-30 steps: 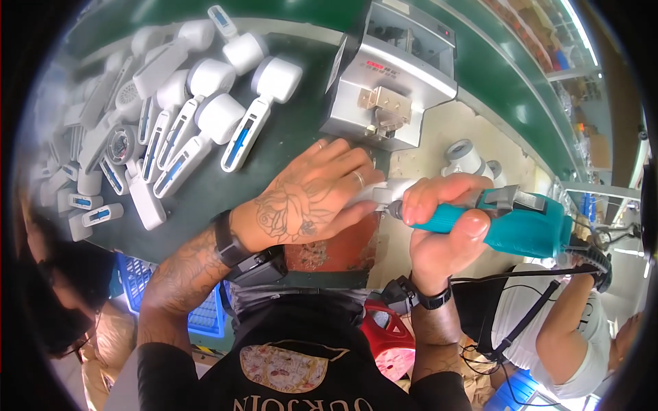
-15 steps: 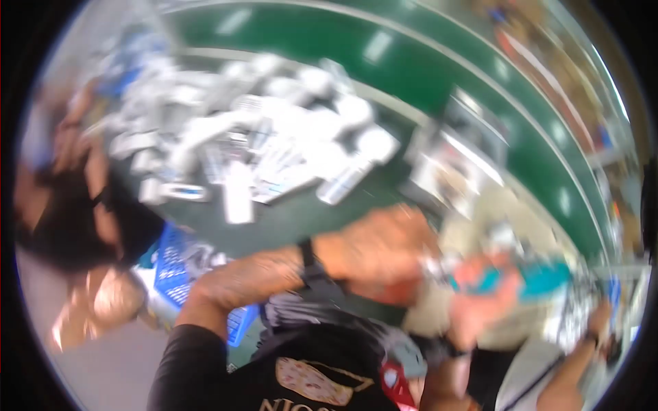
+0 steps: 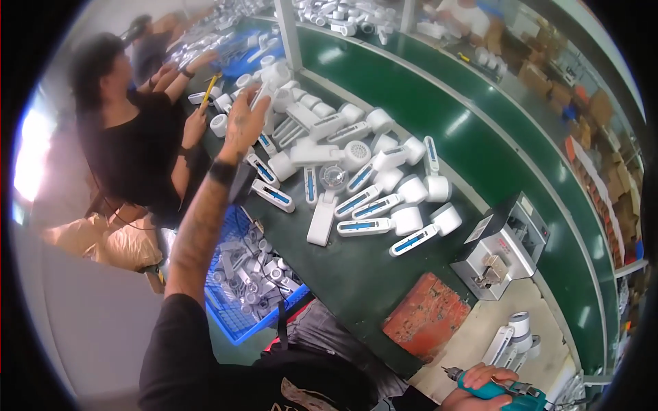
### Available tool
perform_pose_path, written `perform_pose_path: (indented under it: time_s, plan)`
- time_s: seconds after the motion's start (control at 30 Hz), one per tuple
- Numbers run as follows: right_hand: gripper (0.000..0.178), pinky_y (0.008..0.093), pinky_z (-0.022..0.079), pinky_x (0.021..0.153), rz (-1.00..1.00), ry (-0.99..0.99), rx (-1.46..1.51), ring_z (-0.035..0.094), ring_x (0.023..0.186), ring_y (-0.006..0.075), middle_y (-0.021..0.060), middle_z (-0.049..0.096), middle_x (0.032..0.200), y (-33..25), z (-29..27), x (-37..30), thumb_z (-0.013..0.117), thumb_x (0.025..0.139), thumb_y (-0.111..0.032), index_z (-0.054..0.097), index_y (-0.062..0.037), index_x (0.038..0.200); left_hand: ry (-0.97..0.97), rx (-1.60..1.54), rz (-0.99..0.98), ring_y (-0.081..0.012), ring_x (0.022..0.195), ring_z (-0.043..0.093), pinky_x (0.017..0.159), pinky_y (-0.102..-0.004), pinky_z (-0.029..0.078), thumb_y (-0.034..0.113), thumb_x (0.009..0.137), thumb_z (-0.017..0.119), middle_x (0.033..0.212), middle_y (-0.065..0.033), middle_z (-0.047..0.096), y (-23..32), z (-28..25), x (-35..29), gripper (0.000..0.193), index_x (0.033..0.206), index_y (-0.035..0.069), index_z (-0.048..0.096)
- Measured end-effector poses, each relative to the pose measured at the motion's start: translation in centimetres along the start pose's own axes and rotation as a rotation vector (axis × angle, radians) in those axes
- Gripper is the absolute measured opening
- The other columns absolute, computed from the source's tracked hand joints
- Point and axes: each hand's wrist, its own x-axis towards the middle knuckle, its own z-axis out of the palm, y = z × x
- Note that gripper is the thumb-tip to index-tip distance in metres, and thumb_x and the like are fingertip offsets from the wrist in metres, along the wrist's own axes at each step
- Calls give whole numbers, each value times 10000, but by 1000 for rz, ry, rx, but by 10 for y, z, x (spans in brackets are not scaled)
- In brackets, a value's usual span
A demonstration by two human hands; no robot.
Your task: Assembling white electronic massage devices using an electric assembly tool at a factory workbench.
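Observation:
My left arm reaches far out to the edge of a pile of white round-headed, handled housings (image 3: 356, 155). There my left hand (image 3: 241, 127), with a black band at the wrist, closes its fingers on a white handled housing (image 3: 261, 98), partly covered by the fingers. Several housings lie with their handles' open side up, showing blue strips inside. At the lower right my right hand (image 3: 483, 385) grips a teal electric screwdriver (image 3: 510, 390), its bit pointing left. A few white housings (image 3: 499, 346) lie close to that hand on a pale board.
A scuffed red plate (image 3: 426, 316) and a metal-cased device (image 3: 497, 253) sit right of the pile. A blue basket (image 3: 236, 329) of grey-white parts stands below the bench edge. Far left, a person (image 3: 137, 123) holds a yellow tool (image 3: 210, 89). Beyond runs a green conveyor (image 3: 452, 123).
My left hand has swung from beside the screwdriver far left to the pile and closed on a housing. My right hand with the screwdriver sits lower in the picture. The view has turned and sharpened.

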Motion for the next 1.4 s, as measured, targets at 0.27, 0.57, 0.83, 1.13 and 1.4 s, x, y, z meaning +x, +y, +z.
perform_pose_path:
  time_s: [0.27,0.57,0.83,1.13,1.4]
  plan:
    - [713,342,445,568,32,-126,64,512,588,221,110,557,694,2,-2,-3,570,914,-720,548,-12,998,-143,481,328,-418,999,681,897,-452,527,190,926,647,1067,-218,717,-19,72,70,311,1203,47,637]
    - [720,328,434,581,19,-70,-62,499,612,216,116,522,745,-16,-26,-18,522,950,-702,522,6,1079,-482,724,142,-402,1111,642,980,-489,500,351,890,623,1182,-224,693,13,108,70,401,1130,36,691]
    - [695,301,432,507,7,-84,14,528,544,177,58,534,657,-11,-58,-24,651,894,-669,497,-15,1074,-38,254,750,-383,1242,558,1044,-505,459,238,900,766,1447,-196,491,19,135,85,340,1170,58,664]
    - [782,308,441,510,120,-72,-62,535,542,180,69,537,659,-22,-67,-15,678,852,-697,514,20,1116,-1209,-175,869,-362,830,695,749,-435,561,425,950,645,897,-140,711,381,215,-267,398,854,39,642]
    - [778,319,457,535,150,-66,-95,562,584,200,81,553,692,-21,-71,-22,704,841,-686,514,18,1112,-1360,-268,663,-339,935,647,785,-494,483,581,896,579,897,-179,664,383,296,-366,578,941,8,632]
